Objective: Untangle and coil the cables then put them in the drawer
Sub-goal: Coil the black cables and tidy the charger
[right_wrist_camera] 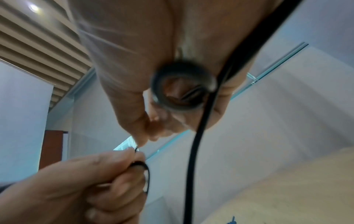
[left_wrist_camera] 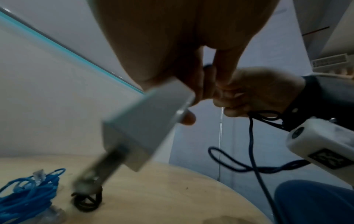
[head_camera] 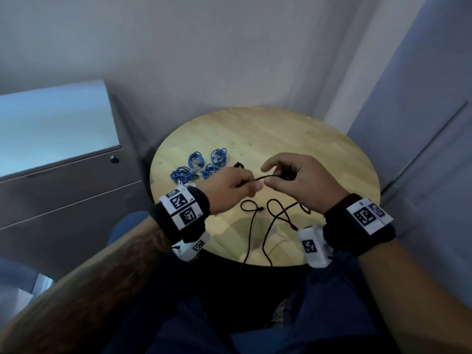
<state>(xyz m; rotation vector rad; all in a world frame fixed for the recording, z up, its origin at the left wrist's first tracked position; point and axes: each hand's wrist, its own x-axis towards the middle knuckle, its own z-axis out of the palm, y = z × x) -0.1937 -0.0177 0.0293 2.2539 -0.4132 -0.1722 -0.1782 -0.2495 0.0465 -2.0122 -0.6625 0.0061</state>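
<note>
A thin black cable (head_camera: 265, 221) runs between both hands above the round wooden table (head_camera: 281, 134); its loose loops lie on the tabletop and trail off the near edge. My left hand (head_camera: 237, 185) pinches the cable with curled fingers. My right hand (head_camera: 286, 175) pinches the other part, and the right wrist view shows a small black coil (right_wrist_camera: 184, 84) gripped under its palm. Several coiled blue cables (head_camera: 199, 164) lie on the table's left side, with a small coiled black cable (left_wrist_camera: 87, 201) beside them. The grey drawer cabinet (head_camera: 63, 190) stands at the left, its drawers closed.
Walls close in behind and right of the table. My legs in blue trousers (head_camera: 332, 302) sit under the near edge. A white block with a metal prong (left_wrist_camera: 145, 128) hangs blurred under my left palm.
</note>
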